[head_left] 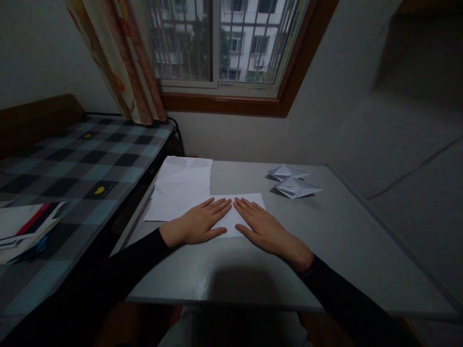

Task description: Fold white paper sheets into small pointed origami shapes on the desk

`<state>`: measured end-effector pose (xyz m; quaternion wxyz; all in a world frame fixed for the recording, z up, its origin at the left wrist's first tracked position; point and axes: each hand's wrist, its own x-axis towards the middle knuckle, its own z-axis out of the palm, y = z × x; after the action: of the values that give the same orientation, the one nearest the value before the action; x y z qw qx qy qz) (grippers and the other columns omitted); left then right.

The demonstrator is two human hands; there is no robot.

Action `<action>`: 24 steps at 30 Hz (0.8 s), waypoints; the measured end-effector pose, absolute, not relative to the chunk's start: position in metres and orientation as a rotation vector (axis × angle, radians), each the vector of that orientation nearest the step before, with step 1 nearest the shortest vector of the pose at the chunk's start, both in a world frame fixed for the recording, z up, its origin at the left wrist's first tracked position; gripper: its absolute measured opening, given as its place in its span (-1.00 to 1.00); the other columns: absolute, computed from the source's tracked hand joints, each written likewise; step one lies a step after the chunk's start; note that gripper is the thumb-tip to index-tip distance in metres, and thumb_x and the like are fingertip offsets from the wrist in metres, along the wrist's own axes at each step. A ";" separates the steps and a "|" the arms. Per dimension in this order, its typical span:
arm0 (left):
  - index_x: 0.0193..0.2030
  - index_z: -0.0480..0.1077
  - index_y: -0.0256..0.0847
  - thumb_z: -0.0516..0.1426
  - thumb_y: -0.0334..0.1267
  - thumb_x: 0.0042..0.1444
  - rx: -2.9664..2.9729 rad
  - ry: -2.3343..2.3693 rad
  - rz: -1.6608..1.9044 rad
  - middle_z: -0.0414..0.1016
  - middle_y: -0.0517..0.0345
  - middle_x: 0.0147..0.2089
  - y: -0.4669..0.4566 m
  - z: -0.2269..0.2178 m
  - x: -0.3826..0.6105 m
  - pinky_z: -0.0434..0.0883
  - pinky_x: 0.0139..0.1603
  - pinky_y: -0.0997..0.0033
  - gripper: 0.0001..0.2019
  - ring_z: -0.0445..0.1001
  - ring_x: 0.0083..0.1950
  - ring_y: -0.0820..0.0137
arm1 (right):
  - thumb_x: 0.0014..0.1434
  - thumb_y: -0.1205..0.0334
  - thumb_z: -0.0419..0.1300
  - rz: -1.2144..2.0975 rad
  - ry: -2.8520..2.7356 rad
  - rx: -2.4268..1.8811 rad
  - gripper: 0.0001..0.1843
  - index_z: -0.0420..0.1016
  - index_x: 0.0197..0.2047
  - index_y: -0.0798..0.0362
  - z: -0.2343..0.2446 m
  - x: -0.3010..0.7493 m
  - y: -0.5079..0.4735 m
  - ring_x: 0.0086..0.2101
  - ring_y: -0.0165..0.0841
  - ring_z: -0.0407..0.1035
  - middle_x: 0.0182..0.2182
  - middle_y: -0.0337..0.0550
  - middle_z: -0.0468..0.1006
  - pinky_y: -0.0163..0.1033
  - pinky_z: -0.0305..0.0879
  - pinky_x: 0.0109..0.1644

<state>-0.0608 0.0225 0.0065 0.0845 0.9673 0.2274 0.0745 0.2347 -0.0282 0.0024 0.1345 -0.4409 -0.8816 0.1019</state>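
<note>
A white sheet of paper (231,229) lies flat on the table in front of me, partly covered by both hands. My left hand (200,221) rests palm down on its left part, fingers stretched out and pointing right. On the right part lies my right hand (262,224), also flat, its fingers angled up and left. The fingertips of the two hands almost meet over the middle of the paper. Beyond my right hand sit two folded paper shapes with pointed ends, a nearer one (296,189) and a farther one (285,172).
More white paper sheets (183,185), creased, lie at the table's back left. The grey table (343,250) meets the wall under a barred window (235,43). To the left is a bed (83,159) with a checked cover and a stack of printed papers (25,224). A curtain (123,62) hangs beside the window.
</note>
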 end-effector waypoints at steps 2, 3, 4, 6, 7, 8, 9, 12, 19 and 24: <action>0.78 -0.21 -0.16 -0.08 0.19 0.63 2.894 0.685 0.188 -0.10 -0.16 0.77 0.023 0.007 -0.061 -0.06 0.75 -0.05 -0.21 -0.04 0.78 0.08 | 0.62 -0.25 -0.01 0.267 -2.541 -1.369 -0.14 -0.06 0.75 -0.01 -0.003 0.243 -0.022 0.63 -0.03 -0.02 0.67 0.08 0.06 0.26 0.03 0.68; 0.78 -0.21 -0.17 -0.09 0.20 0.63 2.897 0.688 0.176 -0.11 -0.16 0.77 0.023 0.007 -0.062 -0.07 0.75 -0.04 -0.21 -0.05 0.78 0.08 | 0.62 -0.27 -0.03 0.245 -2.533 -1.409 -0.13 -0.06 0.75 0.03 -0.004 0.247 -0.019 0.63 -0.02 -0.02 0.67 0.11 0.05 0.26 0.03 0.68; 0.78 -0.21 -0.17 -0.10 0.20 0.63 2.898 0.689 0.168 -0.12 -0.16 0.78 0.023 0.007 -0.062 -0.07 0.76 -0.04 -0.21 -0.06 0.78 0.08 | 0.62 -0.28 -0.05 0.221 -2.523 -1.443 -0.12 -0.05 0.75 0.06 -0.005 0.251 -0.017 0.63 -0.01 -0.02 0.66 0.14 0.05 0.25 0.02 0.68; 0.78 -0.23 -0.17 -0.09 0.21 0.63 2.896 0.676 0.167 -0.14 -0.16 0.78 0.024 0.008 -0.063 -0.08 0.76 -0.06 -0.19 -0.08 0.78 0.07 | 0.62 -0.25 -0.08 0.176 -2.495 -1.501 -0.13 -0.02 0.74 0.12 -0.005 0.259 -0.012 0.62 0.01 -0.02 0.66 0.19 0.06 0.25 0.02 0.68; 0.78 -0.24 -0.16 -0.07 0.23 0.61 2.894 0.663 0.171 -0.15 -0.16 0.78 0.024 0.008 -0.063 -0.07 0.76 -0.07 -0.17 -0.08 0.78 0.05 | 0.62 -0.23 -0.08 0.157 -2.476 -1.532 -0.13 -0.01 0.73 0.14 -0.006 0.262 -0.010 0.62 0.01 -0.01 0.66 0.21 0.06 0.24 0.02 0.68; 0.78 -0.27 -0.15 -0.05 0.25 0.60 2.891 0.649 0.179 -0.15 -0.16 0.78 0.024 0.008 -0.064 -0.06 0.76 -0.08 -0.14 -0.08 0.78 0.04 | 0.62 -0.21 -0.08 0.142 -2.454 -1.563 -0.14 0.01 0.73 0.16 -0.006 0.264 -0.008 0.62 0.02 0.00 0.66 0.22 0.07 0.25 0.03 0.68; 0.79 -0.29 -0.14 -0.03 0.27 0.58 2.888 0.635 0.190 -0.16 -0.16 0.78 0.024 0.009 -0.064 -0.06 0.76 -0.09 -0.11 -0.08 0.78 0.03 | 0.61 -0.18 -0.07 0.130 -2.430 -1.592 -0.15 0.02 0.72 0.17 -0.006 0.266 -0.007 0.62 0.04 0.01 0.65 0.24 0.08 0.26 0.03 0.67; 0.79 -0.33 -0.11 0.02 0.33 0.54 2.879 0.615 0.221 -0.18 -0.15 0.78 0.023 0.010 -0.065 -0.05 0.76 -0.12 -0.04 -0.08 0.78 -0.01 | 0.58 -0.16 -0.02 0.123 -2.360 -1.626 -0.14 0.02 0.72 0.18 -0.006 0.270 -0.004 0.60 0.10 0.06 0.63 0.27 0.14 0.32 0.06 0.65; 0.79 -0.24 -0.08 0.01 0.32 0.55 2.860 0.632 0.188 -0.18 -0.11 0.78 0.023 0.012 -0.065 -0.03 0.76 -0.14 -0.09 -0.08 0.78 0.01 | 0.32 -0.04 0.36 0.321 -1.925 -1.426 -0.07 0.17 0.62 -0.01 -0.011 0.274 0.005 0.31 0.12 0.46 0.35 0.22 0.53 0.35 0.35 0.48; 0.78 -0.22 -0.01 -0.01 0.21 0.60 2.850 0.632 0.236 -0.13 -0.05 0.78 0.024 0.009 -0.066 -0.01 0.75 -0.14 -0.19 -0.03 0.77 0.05 | 0.23 0.09 0.42 0.571 -1.599 -1.283 -0.07 0.18 0.58 -0.13 -0.014 0.268 0.005 0.05 -0.11 0.58 0.35 0.14 0.49 0.17 0.56 0.28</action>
<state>-0.0658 0.0242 0.0095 0.1062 0.9676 0.2146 0.0801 0.2684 0.0051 -0.0144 0.4854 -0.5273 -0.6568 0.2344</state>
